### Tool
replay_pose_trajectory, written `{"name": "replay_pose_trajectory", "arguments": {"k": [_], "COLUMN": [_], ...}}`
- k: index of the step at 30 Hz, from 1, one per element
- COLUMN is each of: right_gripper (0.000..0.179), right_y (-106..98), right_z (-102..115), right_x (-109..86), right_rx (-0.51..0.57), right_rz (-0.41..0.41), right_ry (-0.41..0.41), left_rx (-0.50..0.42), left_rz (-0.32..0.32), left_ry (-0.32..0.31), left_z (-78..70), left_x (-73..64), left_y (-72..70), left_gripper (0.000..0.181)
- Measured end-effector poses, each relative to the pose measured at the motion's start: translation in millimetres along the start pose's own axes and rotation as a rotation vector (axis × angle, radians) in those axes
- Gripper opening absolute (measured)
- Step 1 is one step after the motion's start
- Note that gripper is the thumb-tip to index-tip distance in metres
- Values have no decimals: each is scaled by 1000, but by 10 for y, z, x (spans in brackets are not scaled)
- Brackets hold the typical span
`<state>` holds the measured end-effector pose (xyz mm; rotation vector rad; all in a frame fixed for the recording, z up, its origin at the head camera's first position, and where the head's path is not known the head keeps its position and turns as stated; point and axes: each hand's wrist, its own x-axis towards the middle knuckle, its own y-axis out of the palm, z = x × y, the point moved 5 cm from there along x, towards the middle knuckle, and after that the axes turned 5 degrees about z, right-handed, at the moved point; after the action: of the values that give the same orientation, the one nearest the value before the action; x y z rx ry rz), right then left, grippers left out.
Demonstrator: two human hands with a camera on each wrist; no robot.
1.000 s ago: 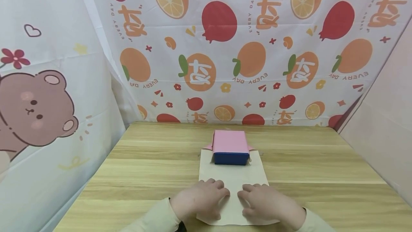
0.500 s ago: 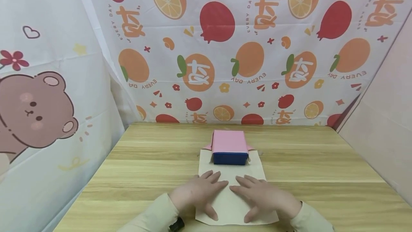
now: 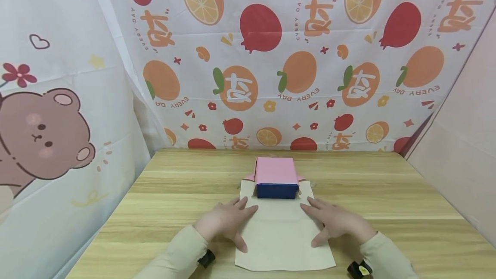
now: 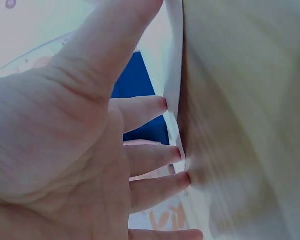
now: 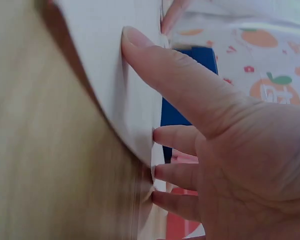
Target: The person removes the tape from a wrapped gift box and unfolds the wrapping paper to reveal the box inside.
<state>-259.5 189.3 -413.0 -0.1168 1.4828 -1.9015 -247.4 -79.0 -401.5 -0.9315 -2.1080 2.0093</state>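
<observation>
A cream paper sheet (image 3: 284,240) lies on the table, its far end under a small box (image 3: 277,190). The box is dark blue in front, with pink paper (image 3: 276,169) over its top and pink corners sticking out at both sides. My left hand (image 3: 226,222) rests with spread fingers on the sheet's left edge. On the right edge, the fingertips and thumb of my right hand (image 3: 337,223) touch the paper. In both wrist views the fingers are extended against the sheet, and the blue box (image 4: 135,75) shows behind them. Neither hand holds anything.
The wooden table (image 3: 174,201) extends to both sides of the sheet. A fruit-print curtain (image 3: 325,25) hangs along its back edge. A bear-print curtain (image 3: 108,111) hangs at the left, and a pale wall (image 3: 469,154) stands at the right.
Both hands, earlier close together over the middle of the sheet with bent fingers, have spread their fingers and slid apart to its side edges. The box and sheet stay in place.
</observation>
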Motion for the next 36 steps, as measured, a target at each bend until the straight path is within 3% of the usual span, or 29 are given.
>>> {"name": "replay_pose_trajectory", "arguments": {"k": [6,15,20,26,32,36], "right_gripper": [101,101,99,83,82,79], "right_y": [-30,-18,-14,-55,-105,-130], "right_z": [-60,-91,-105,-99,-67,-42], "right_x": [-20,-9,19,112,150,165], "right_rx": [24,40,63,31,-25,-21], "right_rz": [9,4,-4,-126,-268,-318], "right_ry": [18,38,10,-68,-164,-187], "left_rx": [-18,-23,-22,-72,-56,-43], "left_rz": [13,4,1,-61,-167,-203], "left_ry": [-29,-26,-8,16,41,51], "left_z": [83,59,92,142,149,152], "left_x": [7,3,42,94,134,158], "left_y": [-12,-28,-19,-46,-116,-143], "left_gripper": [110,110,108,101,99,100]}}
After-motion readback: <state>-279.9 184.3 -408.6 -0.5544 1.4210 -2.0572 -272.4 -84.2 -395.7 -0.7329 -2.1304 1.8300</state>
